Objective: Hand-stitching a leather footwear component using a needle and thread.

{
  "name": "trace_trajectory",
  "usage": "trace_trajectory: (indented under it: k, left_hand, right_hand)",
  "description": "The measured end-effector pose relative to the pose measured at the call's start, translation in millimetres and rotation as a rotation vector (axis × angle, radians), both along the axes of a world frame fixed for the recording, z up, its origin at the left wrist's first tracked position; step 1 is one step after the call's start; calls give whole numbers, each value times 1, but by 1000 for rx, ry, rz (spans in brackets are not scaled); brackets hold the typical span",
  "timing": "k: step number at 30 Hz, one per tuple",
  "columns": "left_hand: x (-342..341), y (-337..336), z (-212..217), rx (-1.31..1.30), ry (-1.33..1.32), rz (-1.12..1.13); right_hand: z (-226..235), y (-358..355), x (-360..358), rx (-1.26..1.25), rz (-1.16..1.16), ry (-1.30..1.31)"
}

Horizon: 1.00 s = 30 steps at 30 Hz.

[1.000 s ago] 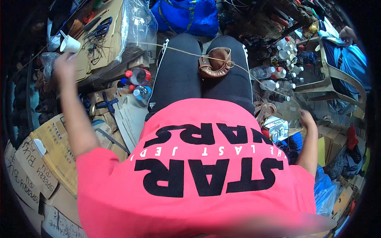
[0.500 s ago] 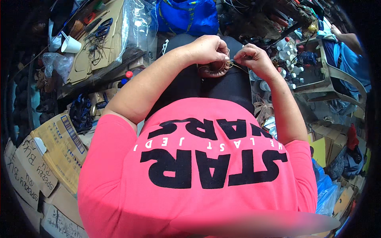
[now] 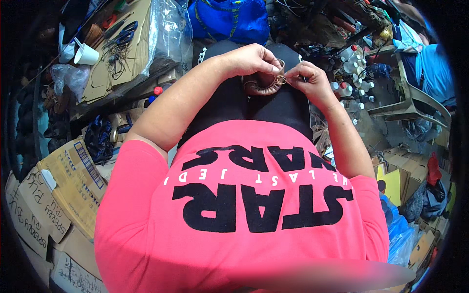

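Above my lap, a brown leather shoe [image 3: 264,90] with a gathered, puckered toe seam is in my left hand [image 3: 255,59]. The fingers and thumb of that hand pinch its upper edge. Close by on the right, my right hand [image 3: 309,80] has its fingertips pressed together at the shoe's edge, on a thin pale thread [image 3: 280,79] that runs to the seam. Whether a needle is between those fingertips is too small to tell. My dark-clad thighs [image 3: 281,107] are beneath the shoe.
A blue bag [image 3: 229,22] lies beyond my knees. To the left a bench bears cardboard sheets [image 3: 102,80], a white cup [image 3: 87,54] and clear plastic [image 3: 166,34]. Several bottles [image 3: 352,63] and a plastic chair [image 3: 415,105] stand right. Flattened boxes [image 3: 73,180] lie at lower left.
My right hand has come slightly closer to the shoe's edge, narrowing the gap where the thread showed. My left hand keeps its hold on the shoe. At upper right, another person's arm has shifted.
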<state>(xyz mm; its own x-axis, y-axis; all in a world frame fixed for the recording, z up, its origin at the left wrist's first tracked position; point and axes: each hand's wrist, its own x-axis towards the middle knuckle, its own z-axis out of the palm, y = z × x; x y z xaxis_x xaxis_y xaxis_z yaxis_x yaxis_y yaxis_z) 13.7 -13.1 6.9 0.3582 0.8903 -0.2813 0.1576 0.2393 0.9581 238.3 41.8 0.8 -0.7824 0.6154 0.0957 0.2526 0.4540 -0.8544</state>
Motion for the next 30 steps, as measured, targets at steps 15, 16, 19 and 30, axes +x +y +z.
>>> trace_trajectory:
  k: [15, 16, 19, 30]
  left_hand:
    - [-3, 6, 10, -21, 73, -261]
    - [-4, 8, 11, 37, 121, -296]
    - [-4, 16, 7, 77, 188, -316]
    - [-16, -50, 16, 440, 702, 108]
  right_hand:
    - [51, -25, -11, 694, 128, -401]
    - [53, -20, -14, 759, 185, -433]
    - [47, -8, -22, 762, 247, -428]
    - [19, 9, 21, -368, 61, -132]
